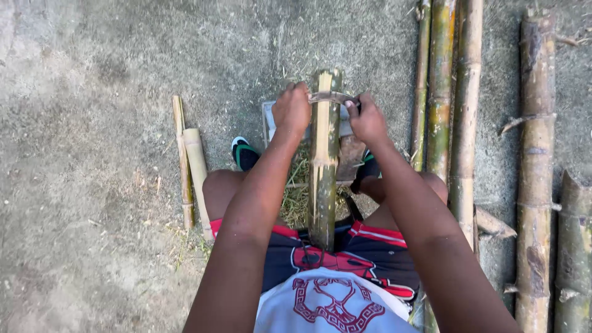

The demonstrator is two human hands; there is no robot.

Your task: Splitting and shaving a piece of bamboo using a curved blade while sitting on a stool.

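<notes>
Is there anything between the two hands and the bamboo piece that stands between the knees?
Nothing visible does. The left hand and the right hand grip the ends of a curved blade, which lies across the top of the upright bamboo piece. The hands are right beside it.

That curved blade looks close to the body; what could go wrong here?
The curved blade lies across the bamboo pole, gripped by the left hand and right hand. If it slips, it may run toward the lap, where the pole rests. The knuckles also sit close to the pole's splintery edges.
</notes>
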